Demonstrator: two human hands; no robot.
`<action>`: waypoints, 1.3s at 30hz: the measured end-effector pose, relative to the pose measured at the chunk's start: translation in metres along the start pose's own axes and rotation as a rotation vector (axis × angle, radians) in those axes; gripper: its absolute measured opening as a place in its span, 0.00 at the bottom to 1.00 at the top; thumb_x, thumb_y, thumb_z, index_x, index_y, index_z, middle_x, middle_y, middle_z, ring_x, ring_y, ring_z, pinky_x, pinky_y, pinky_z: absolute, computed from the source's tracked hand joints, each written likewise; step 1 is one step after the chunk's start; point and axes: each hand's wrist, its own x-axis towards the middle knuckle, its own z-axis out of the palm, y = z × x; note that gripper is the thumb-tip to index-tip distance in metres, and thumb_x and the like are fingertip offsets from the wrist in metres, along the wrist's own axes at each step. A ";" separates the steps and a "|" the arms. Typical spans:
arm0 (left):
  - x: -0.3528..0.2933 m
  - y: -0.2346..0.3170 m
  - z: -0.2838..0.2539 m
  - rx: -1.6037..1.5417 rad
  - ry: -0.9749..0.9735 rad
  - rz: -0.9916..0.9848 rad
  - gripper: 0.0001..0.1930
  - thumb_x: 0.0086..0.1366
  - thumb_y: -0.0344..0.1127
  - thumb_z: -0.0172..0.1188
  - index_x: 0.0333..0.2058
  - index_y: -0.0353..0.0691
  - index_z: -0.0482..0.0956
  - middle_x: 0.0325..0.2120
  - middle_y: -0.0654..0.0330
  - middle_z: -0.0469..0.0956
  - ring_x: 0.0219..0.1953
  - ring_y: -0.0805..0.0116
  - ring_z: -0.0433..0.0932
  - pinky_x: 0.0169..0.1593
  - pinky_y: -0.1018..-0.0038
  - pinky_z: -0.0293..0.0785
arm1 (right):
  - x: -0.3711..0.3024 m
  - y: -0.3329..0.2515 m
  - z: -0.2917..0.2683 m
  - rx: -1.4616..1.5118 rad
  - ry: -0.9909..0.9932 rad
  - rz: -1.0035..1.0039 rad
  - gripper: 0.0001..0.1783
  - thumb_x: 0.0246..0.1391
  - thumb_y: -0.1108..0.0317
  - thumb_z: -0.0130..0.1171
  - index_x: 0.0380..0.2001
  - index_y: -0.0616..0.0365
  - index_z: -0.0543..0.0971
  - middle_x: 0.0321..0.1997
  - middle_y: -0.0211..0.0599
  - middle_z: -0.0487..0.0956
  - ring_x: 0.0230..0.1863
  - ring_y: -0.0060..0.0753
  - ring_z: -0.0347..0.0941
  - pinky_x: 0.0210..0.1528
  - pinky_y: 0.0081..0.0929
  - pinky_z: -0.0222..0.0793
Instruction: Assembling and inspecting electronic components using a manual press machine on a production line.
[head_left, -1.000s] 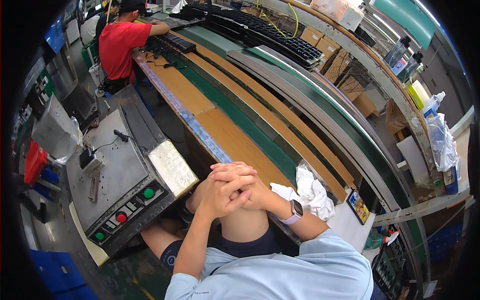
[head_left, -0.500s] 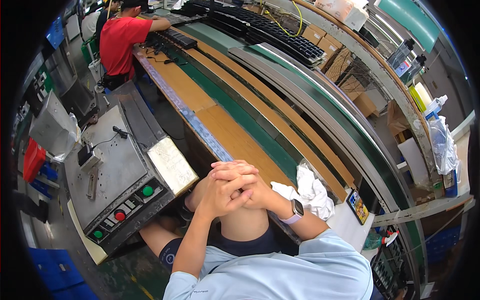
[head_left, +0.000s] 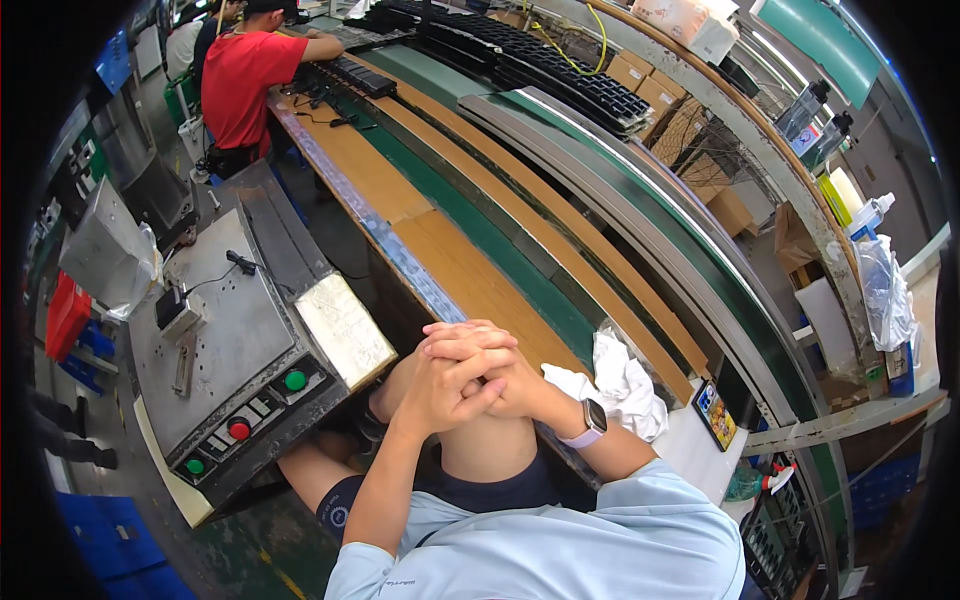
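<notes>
While the left hand (head_left: 445,390) and right hand (head_left: 516,390) rest on the raised knee (head_left: 490,455), fingers interlaced and gripping only each other, the white cloth (head_left: 628,385) lies to their right; this looks like a pause, and handling anything calls for unclasping first

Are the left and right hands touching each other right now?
Touching: the head view shows the left hand and the right hand clasped together, their fingers interlaced.
</notes>
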 end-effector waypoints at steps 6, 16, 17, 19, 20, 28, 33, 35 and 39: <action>0.000 0.000 -0.001 -0.012 -0.024 0.002 0.13 0.52 0.35 0.60 0.36 0.40 0.82 0.45 0.60 0.81 0.47 0.55 0.77 0.56 0.62 0.69 | 0.000 -0.001 -0.001 0.007 0.001 0.003 0.23 0.50 0.68 0.51 0.52 0.48 0.76 0.59 0.33 0.75 0.59 0.38 0.68 0.62 0.35 0.59; 0.001 0.000 -0.001 -0.028 -0.046 0.011 0.13 0.51 0.32 0.61 0.36 0.37 0.81 0.45 0.57 0.81 0.48 0.51 0.77 0.57 0.60 0.69 | 0.000 -0.006 -0.002 0.043 0.036 0.016 0.23 0.50 0.69 0.52 0.52 0.48 0.76 0.58 0.33 0.75 0.58 0.38 0.69 0.62 0.35 0.59; 0.001 0.000 -0.002 -0.027 -0.047 0.008 0.13 0.51 0.32 0.61 0.37 0.37 0.81 0.45 0.56 0.81 0.48 0.51 0.77 0.57 0.60 0.69 | 0.000 -0.006 -0.002 0.041 0.038 0.021 0.23 0.49 0.69 0.53 0.51 0.48 0.76 0.58 0.33 0.76 0.58 0.38 0.69 0.62 0.35 0.60; 0.001 0.001 -0.003 -0.017 -0.048 0.005 0.13 0.51 0.32 0.61 0.37 0.37 0.81 0.45 0.56 0.81 0.48 0.51 0.77 0.57 0.60 0.69 | 0.001 -0.005 -0.001 0.046 0.040 0.020 0.23 0.49 0.69 0.53 0.51 0.48 0.77 0.57 0.33 0.76 0.58 0.38 0.69 0.61 0.35 0.60; 0.001 0.001 -0.003 -0.019 -0.050 0.008 0.13 0.51 0.32 0.61 0.37 0.37 0.81 0.45 0.56 0.81 0.48 0.51 0.77 0.57 0.60 0.69 | 0.001 -0.004 -0.001 0.043 0.034 0.022 0.23 0.49 0.69 0.53 0.51 0.49 0.77 0.57 0.33 0.76 0.58 0.38 0.69 0.61 0.35 0.60; 0.003 0.002 -0.006 -0.011 -0.070 0.024 0.13 0.53 0.32 0.61 0.38 0.37 0.80 0.46 0.56 0.80 0.48 0.52 0.77 0.56 0.60 0.69 | -0.001 0.005 0.003 0.145 0.024 0.041 0.21 0.50 0.69 0.53 0.50 0.50 0.78 0.56 0.36 0.77 0.59 0.39 0.69 0.62 0.37 0.60; -0.002 -0.002 -0.002 -0.040 -0.077 0.006 0.12 0.55 0.32 0.60 0.39 0.38 0.80 0.46 0.57 0.80 0.49 0.52 0.76 0.55 0.61 0.69 | -0.001 0.006 0.009 0.250 0.064 -0.030 0.20 0.51 0.69 0.54 0.49 0.52 0.78 0.55 0.38 0.77 0.59 0.40 0.69 0.65 0.38 0.60; -0.002 0.000 -0.002 -0.027 -0.071 0.005 0.12 0.55 0.32 0.60 0.39 0.38 0.80 0.46 0.57 0.80 0.49 0.52 0.76 0.55 0.61 0.69 | 0.001 0.003 0.010 0.295 0.068 -0.033 0.20 0.50 0.69 0.55 0.49 0.53 0.78 0.54 0.38 0.77 0.59 0.41 0.69 0.65 0.38 0.59; -0.003 0.001 -0.003 -0.011 -0.056 0.012 0.12 0.55 0.32 0.60 0.39 0.38 0.80 0.46 0.57 0.80 0.50 0.52 0.76 0.55 0.61 0.70 | 0.005 -0.002 0.014 0.410 0.081 -0.028 0.20 0.50 0.69 0.56 0.49 0.54 0.78 0.54 0.37 0.77 0.58 0.42 0.70 0.66 0.38 0.58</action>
